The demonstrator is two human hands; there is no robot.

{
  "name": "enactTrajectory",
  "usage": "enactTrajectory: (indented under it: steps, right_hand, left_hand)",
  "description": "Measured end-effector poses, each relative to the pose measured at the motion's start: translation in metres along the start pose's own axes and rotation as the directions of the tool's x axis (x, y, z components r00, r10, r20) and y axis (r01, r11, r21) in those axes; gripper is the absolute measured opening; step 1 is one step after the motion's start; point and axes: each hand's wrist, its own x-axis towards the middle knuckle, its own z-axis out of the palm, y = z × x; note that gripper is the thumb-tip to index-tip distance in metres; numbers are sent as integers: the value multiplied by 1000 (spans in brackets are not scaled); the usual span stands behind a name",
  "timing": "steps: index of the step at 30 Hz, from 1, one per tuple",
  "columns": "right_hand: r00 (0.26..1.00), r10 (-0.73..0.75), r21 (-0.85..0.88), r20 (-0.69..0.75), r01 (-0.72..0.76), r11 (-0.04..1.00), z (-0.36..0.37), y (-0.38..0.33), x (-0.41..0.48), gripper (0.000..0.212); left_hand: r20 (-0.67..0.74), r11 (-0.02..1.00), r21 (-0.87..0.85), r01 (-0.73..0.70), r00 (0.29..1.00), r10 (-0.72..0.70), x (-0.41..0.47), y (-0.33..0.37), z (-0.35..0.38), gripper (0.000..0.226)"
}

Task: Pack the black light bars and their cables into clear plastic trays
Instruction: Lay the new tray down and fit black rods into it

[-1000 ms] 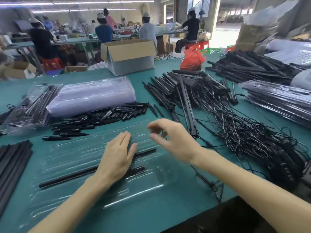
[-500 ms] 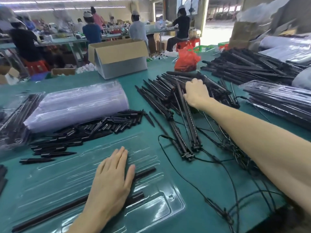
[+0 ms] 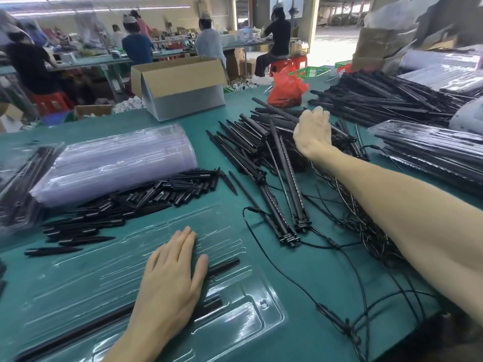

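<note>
A clear plastic tray (image 3: pixel 243 304) lies on the green table in front of me, with a black light bar (image 3: pixel 224 266) set in one of its grooves. My left hand (image 3: pixel 170 280) rests flat on the tray, fingers straight, over the bar. My right hand (image 3: pixel 312 130) reaches far out to the pile of black light bars (image 3: pixel 264 142) and its fingers curl round a bar at the top of the pile. Tangled black cables (image 3: pixel 347 231) trail from the pile toward me under my right forearm.
A stack of clear trays (image 3: pixel 115 163) lies at left, with short black pieces (image 3: pixel 146 199) heaped before it. Packed trays (image 3: pixel 431 150) sit at right, more bars (image 3: pixel 386 100) behind. A cardboard box (image 3: pixel 180 87) and red bag (image 3: pixel 286 87) stand at the back. People work at far benches.
My right hand has gone from above the tray out to the far pile of bars and closed its fingers on one. My left hand has stayed pressed on the tray.
</note>
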Motion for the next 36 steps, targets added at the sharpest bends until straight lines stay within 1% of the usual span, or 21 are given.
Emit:
enactTrajectory:
  steps: [4, 7, 10, 13, 15, 18, 21, 24, 27, 30, 33, 36]
  right_hand:
    - [983, 183, 187, 4, -180, 966, -17, 5, 7, 23]
    - [963, 271, 281, 10, -263, 923, -32, 5, 12, 26]
    - [954, 299, 339, 19, -288, 896, -47, 1, 12, 30]
    - [950, 313, 387, 15, -294, 874, -61, -7, 8, 28]
    - [948, 314, 453, 44, -299, 840, -70, -14, 4, 27]
    - [968, 234, 532, 88, -244, 811, -84, -30, -7, 25]
    - [986, 135, 591, 95, -165, 789, -99, -48, -24, 20]
    - [995, 33, 619, 99, -88, 781, -110, -61, -49, 23]
    - [984, -97, 641, 151, -23, 767, -111, -68, -93, 25]
    - [961, -194, 583, 199, 44, 812, -99, -64, -146, 25]
    - [944, -242, 531, 224, 89, 843, -81, -58, -187, 25]
    - [946, -217, 531, 241, 59, 845, -70, -55, -198, 27]
  left_hand:
    - [-6, 1000, 5, -5, 1000, 5, 0, 1, -1, 69]
    - [-9, 1000, -2, -5, 1000, 5, 1, 2, -2, 70]
    - [-12, 1000, -5, -7, 1000, 7, 0, 1, -2, 68]
    - [-20, 1000, -19, -3, 1000, 3, 0, 2, -2, 67]
    - [-24, 1000, -28, -6, 1000, 5, 0, 3, -3, 65]
    - [-38, 998, -55, -2, 999, 0, 0, 3, -3, 63]
    - [-59, 997, -75, -11, 998, 7, -1, 4, -4, 63]
    - [-76, 994, -110, -14, 997, 5, -1, 3, -6, 62]
    - [-124, 986, -164, -17, 992, -3, -3, 6, -10, 54]
    - [-215, 980, -193, -47, 977, 5, -6, 9, -13, 42]
    - [-240, 980, -188, -66, 971, 20, -9, 9, -14, 35]
    - [-231, 979, -199, -52, 973, 4, -9, 9, -15, 33]
